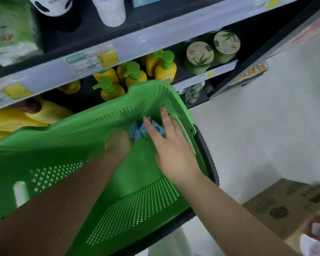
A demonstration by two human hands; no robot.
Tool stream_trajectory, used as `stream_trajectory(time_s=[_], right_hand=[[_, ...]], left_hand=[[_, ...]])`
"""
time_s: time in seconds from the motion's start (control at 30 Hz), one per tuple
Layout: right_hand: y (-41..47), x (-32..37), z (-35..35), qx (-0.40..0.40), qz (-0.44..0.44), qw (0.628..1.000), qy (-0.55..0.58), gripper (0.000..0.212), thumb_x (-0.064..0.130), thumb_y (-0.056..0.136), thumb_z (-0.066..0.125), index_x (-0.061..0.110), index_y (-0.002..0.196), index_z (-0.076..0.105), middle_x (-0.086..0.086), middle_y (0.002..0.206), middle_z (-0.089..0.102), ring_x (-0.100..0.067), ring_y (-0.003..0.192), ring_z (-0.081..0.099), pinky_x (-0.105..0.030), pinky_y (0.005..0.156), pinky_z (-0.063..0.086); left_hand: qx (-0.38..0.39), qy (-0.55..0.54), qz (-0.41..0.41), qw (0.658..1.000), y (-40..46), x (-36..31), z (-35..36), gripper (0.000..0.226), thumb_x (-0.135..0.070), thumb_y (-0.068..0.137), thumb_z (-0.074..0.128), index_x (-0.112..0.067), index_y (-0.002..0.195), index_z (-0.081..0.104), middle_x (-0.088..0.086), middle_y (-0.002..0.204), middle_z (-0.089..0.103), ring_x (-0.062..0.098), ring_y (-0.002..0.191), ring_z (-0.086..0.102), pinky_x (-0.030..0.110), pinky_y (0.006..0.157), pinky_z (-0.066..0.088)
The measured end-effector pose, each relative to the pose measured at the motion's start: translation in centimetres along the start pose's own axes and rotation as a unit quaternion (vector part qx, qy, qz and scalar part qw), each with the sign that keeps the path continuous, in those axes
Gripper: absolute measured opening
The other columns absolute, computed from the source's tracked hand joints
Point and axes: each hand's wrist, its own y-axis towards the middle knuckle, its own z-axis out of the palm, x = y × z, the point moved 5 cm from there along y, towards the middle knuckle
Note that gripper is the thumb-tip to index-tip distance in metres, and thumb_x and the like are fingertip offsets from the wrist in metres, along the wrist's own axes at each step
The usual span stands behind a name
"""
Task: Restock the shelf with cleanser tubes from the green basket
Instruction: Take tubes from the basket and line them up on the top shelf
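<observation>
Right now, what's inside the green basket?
Inside the green basket lie a few light blue tubes in the far corner. Both hands reach in: the right hand lies over them, the left hand beside. How many tubes is hidden.

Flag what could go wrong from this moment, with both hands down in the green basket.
1. The left hand is blurred over the blue tubes, so its grip may be loose and a tube could drop.
2. The right hand lies open beside the tubes and may crowd the lift.
3. The green basket sits tilted against the shelf, so it might shift.
</observation>
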Motion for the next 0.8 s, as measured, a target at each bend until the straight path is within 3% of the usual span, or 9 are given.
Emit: stream_trajectory(time_s=[0.23,0.37,0.47,0.63,0.7,0.8], right_hand=[[0.2,-1.0,0.0,-0.025,0.023,0.999,0.021,0.091,-0.009,0.081,0.051,0.03,0.15,0.007,-0.01,0.156,-0.015,-0.033,0.143,0.006,-0.043,0.095,0.047],[0.0,-1.0,-0.5,-0.057,0.029,0.998,0.017,0.084,-0.005,0.082,0.053,0.024,0.15,0.014,-0.015,0.157,-0.004,-0.034,0.141,0.015,-0.042,0.099,0.041],[-0.4,-0.7,-1.4,-0.061,0.035,0.997,0.025,0.079,0.0,0.083,0.054,0.019,0.15,0.015,-0.017,0.156,0.0,-0.034,0.141,0.016,-0.041,0.107,0.031],[-1.6,0.7,-3.3,-0.049,0.057,0.996,0.049,0.081,0.002,0.084,0.054,0.016,0.15,0.009,-0.014,0.157,0.004,-0.03,0.142,0.014,-0.036,0.112,0.022],[-2.0,1.6,-4.1,-0.039,0.066,0.996,0.047,0.086,0.006,0.085,0.054,0.016,0.15,-0.002,-0.009,0.157,0.006,-0.025,0.142,0.015,-0.033,0.113,0.018],[-2.6,3.3,-5.7,-0.05,0.065,0.996,0.047,0.097,0.013,0.084,0.06,0.013,0.147,-0.013,-0.007,0.152,0.021,-0.024,0.136,0.027,-0.031,0.111,0.023]], left_hand=[[0.019,-0.039,-0.03,0.999,2.0,0.3,1.6,0.024,-0.016,0.095,0.043,-0.002,0.092,0.061,0.018,0.095,0.063,0.031,0.088,0.06,0.029,0.067,0.04],[0.009,-0.097,-0.032,0.995,0.4,-0.2,0.6,0.026,-0.019,0.095,0.042,-0.005,0.086,0.062,0.006,0.068,0.053,0.018,0.059,0.048,0.025,0.051,0.033],[0.001,-0.177,-0.032,0.984,-2.6,-0.2,-1.5,0.025,-0.019,0.095,0.042,-0.011,0.08,0.061,0.002,0.06,0.047,0.014,0.048,0.037,0.024,0.047,0.031],[-0.045,-0.298,0.029,0.953,-10.3,-0.6,-9.1,0.025,-0.018,0.096,0.044,-0.015,0.114,0.06,0.001,0.069,0.057,0.012,0.046,0.038,0.022,0.044,0.031],[-0.089,-0.333,0.063,0.937,-13.7,-0.9,-12.9,0.022,-0.016,0.094,0.047,-0.015,0.107,0.064,0.001,0.066,0.056,0.013,0.048,0.04,0.023,0.048,0.03],[-0.149,-0.373,0.097,0.911,-18.3,-1.0,-18.3,0.018,-0.018,0.09,0.054,-0.008,0.08,0.065,0.003,0.054,0.048,0.013,0.051,0.04,0.026,0.051,0.026]])
